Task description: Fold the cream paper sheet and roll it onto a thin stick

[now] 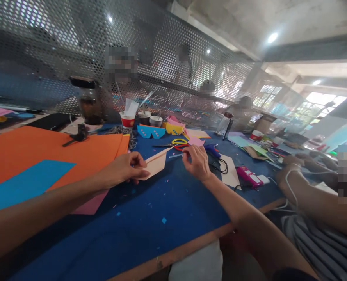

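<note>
My left hand (134, 168) pinches a folded piece of cream paper (157, 164) by its left end, above the blue tabletop (150, 207). The paper's pointed tip reaches toward my right hand (196, 160). That hand has its fingers bent together beside a thin clear strip (176, 155); whether the fingertips hold anything is too small to tell. Scissors with yellow handles (179, 141) and red-handled ones (181, 147) lie just behind the hands. Blue paper glasses (151, 132) and yellow paper glasses (174, 128) stand farther back.
Orange sheets (82, 152) and a blue sheet (35, 181) cover the left side. Cups (128, 119) and a jar (90, 103) stand by the mesh partition. Right are a glue gun (212, 150), cream sheet (230, 171), pink device (249, 176) and another person's arm (310, 191).
</note>
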The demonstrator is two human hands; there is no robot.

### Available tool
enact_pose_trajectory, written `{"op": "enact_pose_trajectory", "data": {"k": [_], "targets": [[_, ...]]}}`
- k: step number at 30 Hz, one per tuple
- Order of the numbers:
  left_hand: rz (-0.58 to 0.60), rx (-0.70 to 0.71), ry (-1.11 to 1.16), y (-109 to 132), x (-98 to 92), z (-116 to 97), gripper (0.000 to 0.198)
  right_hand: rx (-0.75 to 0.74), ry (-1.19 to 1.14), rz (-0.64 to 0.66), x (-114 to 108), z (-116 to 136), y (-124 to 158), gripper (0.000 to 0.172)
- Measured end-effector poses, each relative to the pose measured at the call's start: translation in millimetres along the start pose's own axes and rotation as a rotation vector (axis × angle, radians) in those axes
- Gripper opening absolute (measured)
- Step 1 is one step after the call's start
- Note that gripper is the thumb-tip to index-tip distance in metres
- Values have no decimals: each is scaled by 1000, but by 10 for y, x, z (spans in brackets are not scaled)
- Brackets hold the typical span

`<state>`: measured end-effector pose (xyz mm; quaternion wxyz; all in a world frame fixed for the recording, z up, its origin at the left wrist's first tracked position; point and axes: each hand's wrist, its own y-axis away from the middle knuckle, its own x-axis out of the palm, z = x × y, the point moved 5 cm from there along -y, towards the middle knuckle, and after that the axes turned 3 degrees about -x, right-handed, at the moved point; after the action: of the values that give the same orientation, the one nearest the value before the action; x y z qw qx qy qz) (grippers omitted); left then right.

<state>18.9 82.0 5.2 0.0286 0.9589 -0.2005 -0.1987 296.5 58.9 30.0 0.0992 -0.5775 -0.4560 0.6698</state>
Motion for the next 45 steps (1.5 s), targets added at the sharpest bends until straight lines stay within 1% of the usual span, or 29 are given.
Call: {"op": "enact_pose_trajectory", "data": {"k": [4, 9, 12, 16, 22, 25, 27, 30, 33, 36, 41, 45], "targets": [[2, -4, 3, -2, -7, -9, 48, -53, -57, -50, -29, 147, 15, 17], [3, -37, -14, -63, -40, 49, 51, -133, -137, -74, -40, 342, 45, 13], [3, -59, -33, -77, -70, 70, 49, -156, -170, -44, -26, 412, 68, 13], [28, -86, -57, -113, -91, 77, 47, -110, -186, -15, -20, 423, 81, 13], [47, -94, -42, -292, -79, 141, 50, -99, -237, 26, -31, 471, 80, 13], [57, -95, -41, -338, -70, 177, 48, -84, -259, 49, -29, 490, 86, 11], [62, -95, -45, -343, -72, 188, 46, -100, -275, 67, -21, 514, 84, 10], [69, -109, -52, -352, -70, 198, 47, -180, -313, 125, 23, 588, 53, 2], [88, -131, -32, -381, -51, 213, 49, -282, -304, 191, 101, 688, -8, 14], [98, -136, 4, -403, -43, 223, 52, -344, -237, 205, 172, 762, -68, 14], [151, -135, 72, -367, -35, 237, 49, -315, -213, 168, 211, 773, -107, 16], [142, -131, 114, -331, -21, 265, 51, -304, -214, 179, 201, 755, -90, 17]]}}
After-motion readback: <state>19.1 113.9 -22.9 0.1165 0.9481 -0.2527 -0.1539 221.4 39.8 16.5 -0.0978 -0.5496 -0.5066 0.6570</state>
